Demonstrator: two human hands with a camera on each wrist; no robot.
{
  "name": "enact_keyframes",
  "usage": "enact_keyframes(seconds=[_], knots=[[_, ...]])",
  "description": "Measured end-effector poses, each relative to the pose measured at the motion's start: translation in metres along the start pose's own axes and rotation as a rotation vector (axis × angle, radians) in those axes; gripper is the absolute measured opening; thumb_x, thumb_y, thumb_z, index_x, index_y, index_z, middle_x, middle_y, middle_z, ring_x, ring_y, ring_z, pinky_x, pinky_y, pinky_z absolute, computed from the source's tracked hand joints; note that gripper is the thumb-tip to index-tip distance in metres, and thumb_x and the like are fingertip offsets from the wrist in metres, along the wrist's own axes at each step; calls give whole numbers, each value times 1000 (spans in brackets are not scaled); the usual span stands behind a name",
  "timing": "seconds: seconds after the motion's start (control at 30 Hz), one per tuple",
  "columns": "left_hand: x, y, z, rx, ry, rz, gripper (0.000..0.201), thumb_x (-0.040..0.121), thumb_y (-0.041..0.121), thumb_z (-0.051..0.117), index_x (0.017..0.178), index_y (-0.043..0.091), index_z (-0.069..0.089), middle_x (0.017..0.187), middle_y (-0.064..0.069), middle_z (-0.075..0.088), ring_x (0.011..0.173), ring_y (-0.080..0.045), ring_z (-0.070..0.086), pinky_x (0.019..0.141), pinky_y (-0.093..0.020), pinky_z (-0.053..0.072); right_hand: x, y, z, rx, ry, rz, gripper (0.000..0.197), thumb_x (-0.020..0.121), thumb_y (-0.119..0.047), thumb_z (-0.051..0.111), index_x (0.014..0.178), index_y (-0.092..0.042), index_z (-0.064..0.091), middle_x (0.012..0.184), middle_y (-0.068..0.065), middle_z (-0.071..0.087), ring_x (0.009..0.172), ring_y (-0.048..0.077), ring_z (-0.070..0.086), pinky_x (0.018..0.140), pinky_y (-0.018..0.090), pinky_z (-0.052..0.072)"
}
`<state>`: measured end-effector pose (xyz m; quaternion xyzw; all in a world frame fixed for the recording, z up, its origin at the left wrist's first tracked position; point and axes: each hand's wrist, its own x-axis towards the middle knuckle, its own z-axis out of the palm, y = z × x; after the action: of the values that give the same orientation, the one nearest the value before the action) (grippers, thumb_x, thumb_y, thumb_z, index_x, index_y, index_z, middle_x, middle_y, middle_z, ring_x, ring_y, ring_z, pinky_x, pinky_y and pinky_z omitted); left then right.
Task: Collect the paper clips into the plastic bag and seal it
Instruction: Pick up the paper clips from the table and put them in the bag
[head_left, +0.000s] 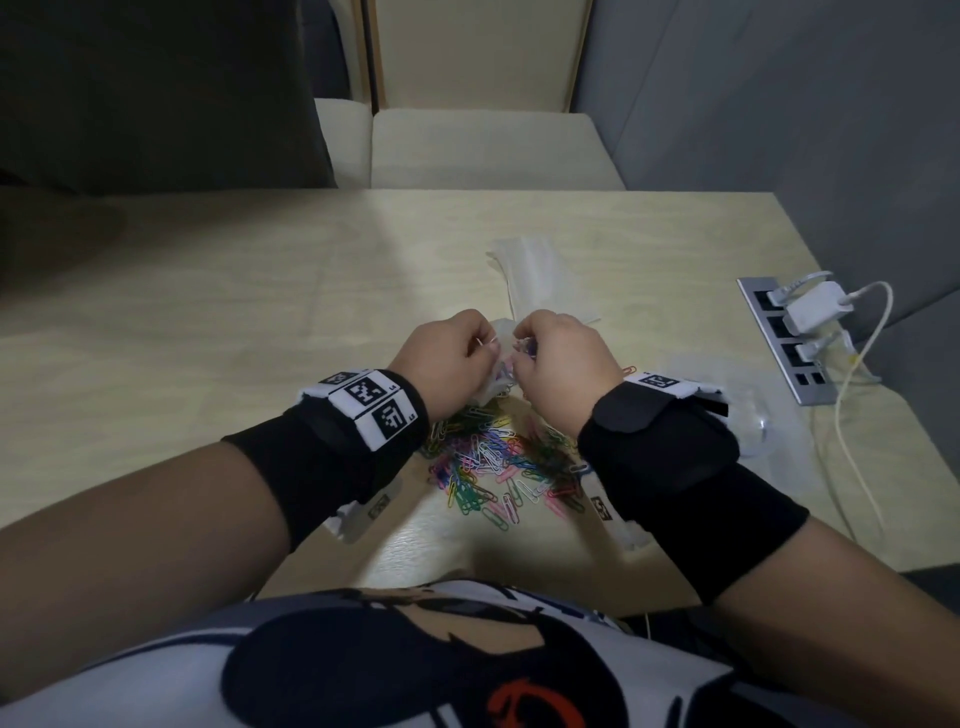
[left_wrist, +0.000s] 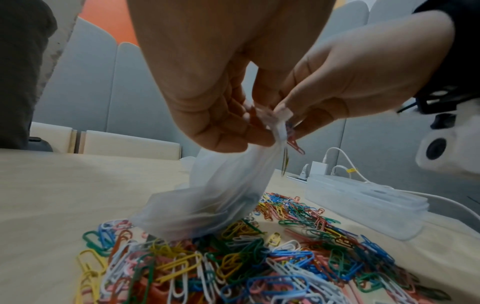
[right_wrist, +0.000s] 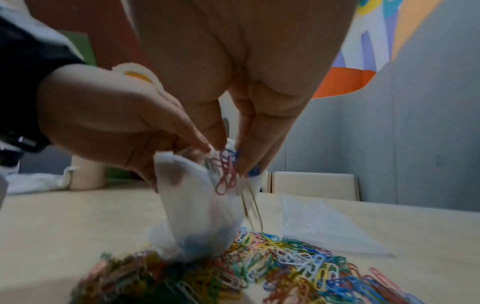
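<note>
A heap of coloured paper clips (head_left: 498, 457) lies on the pale wooden table (head_left: 208, 322) between my wrists. Over its far edge hangs a small translucent plastic bag (left_wrist: 221, 195), its bottom resting on the clips (left_wrist: 233, 263). My left hand (head_left: 480, 345) pinches the bag's rim (right_wrist: 168, 158) and holds the mouth up. My right hand (head_left: 519, 343) pinches a small bunch of clips (right_wrist: 227, 170) right at that mouth. A few clips blur as they fall beside the bag (right_wrist: 249, 205). What lies inside the bag is hazy.
Spare plastic bags (head_left: 540, 280) lie flat just beyond my hands. A clear plastic box (left_wrist: 363, 205) sits right of the heap. A socket strip with white chargers and cables (head_left: 789, 332) runs along the table's right edge. Pale chairs (head_left: 488, 150) stand behind.
</note>
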<state>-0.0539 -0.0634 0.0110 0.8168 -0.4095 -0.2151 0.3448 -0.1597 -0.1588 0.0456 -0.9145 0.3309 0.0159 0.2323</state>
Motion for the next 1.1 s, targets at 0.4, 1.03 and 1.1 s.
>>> enact_keyframes(seconds=[0.4, 1.03, 1.1], knots=[[0, -1, -3, -2, 48, -22, 9, 90, 27, 51, 86, 23, 57, 79, -3, 67, 76, -21, 61, 73, -35, 50, -5, 3, -2, 5, 40, -67, 29, 86, -4, 47, 111, -17, 49, 114, 8, 59, 98, 30, 58, 78, 36, 48], [-1, -6, -5, 32, 61, -30, 10, 91, 30, 50, 87, 23, 56, 72, 3, 60, 72, -20, 57, 67, -30, 44, -21, 51, 61, -469, -337, 138, 39, 87, -15, 55, 124, -11, 42, 129, 16, 35, 102, 37, 57, 82, 39, 47], [-1, -6, -4, 33, 60, -28, 10, 91, 30, 50, 86, 23, 55, 73, 3, 61, 72, -19, 56, 67, -29, 43, -22, 49, 58, -460, -339, 102, 34, 88, -8, 49, 122, -10, 46, 127, 16, 36, 99, 37, 57, 81, 40, 48]])
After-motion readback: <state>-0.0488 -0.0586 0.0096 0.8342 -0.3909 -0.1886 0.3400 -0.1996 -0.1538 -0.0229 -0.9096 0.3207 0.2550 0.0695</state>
